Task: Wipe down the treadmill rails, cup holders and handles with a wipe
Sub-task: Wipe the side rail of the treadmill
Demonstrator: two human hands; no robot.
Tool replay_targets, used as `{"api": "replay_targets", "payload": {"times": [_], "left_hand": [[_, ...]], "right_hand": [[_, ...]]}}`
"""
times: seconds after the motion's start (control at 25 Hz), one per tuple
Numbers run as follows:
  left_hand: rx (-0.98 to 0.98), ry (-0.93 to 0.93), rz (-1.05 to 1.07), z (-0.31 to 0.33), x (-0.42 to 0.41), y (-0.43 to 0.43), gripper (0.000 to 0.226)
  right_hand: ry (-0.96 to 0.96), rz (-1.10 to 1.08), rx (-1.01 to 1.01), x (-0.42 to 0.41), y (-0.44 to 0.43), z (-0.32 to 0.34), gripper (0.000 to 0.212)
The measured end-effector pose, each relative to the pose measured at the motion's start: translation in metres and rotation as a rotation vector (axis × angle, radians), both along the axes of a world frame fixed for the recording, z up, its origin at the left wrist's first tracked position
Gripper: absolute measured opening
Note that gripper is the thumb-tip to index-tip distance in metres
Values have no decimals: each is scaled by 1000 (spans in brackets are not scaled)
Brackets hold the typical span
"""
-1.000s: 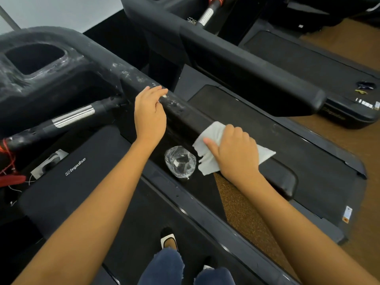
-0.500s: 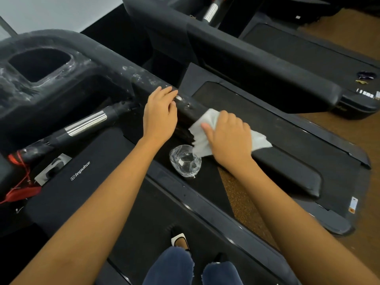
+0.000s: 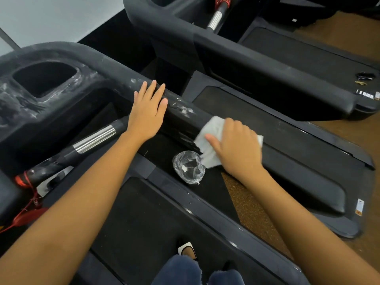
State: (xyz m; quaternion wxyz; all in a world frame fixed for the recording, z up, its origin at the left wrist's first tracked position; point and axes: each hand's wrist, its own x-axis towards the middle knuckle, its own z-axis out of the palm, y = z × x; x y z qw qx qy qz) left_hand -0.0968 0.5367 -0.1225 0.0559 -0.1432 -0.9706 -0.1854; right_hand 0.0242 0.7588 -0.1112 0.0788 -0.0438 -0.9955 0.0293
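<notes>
Wipe [image 3: 210, 131] gripped by right hand [image 3: 236, 150] on rail [image 3: 298, 171] | left hand [image 3: 147, 114] flat, released | clear cup [image 3: 188, 167]: contents unclear

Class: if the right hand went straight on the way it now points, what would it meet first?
Probably the white smudges on the rail, just ahead of the right hand and its wipe; the left hand rests beyond them. Depth is uncertain.
</notes>
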Motion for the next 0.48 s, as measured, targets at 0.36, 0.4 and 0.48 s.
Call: {"api": "replay_targets", "payload": {"times": [0.36, 0.4, 0.48], "left_hand": [[-67, 103, -79, -4, -18, -20, 48], [-71, 109, -82, -4, -21, -22, 48], [-69, 127, -93, -3, -24, -22, 48]], "right_hand": [[-49, -11, -101, -99, -104, 5, 65], [-52, 15, -99, -97, -98, 4, 63], [-20, 13, -93, -75, -72, 2, 58]]}}
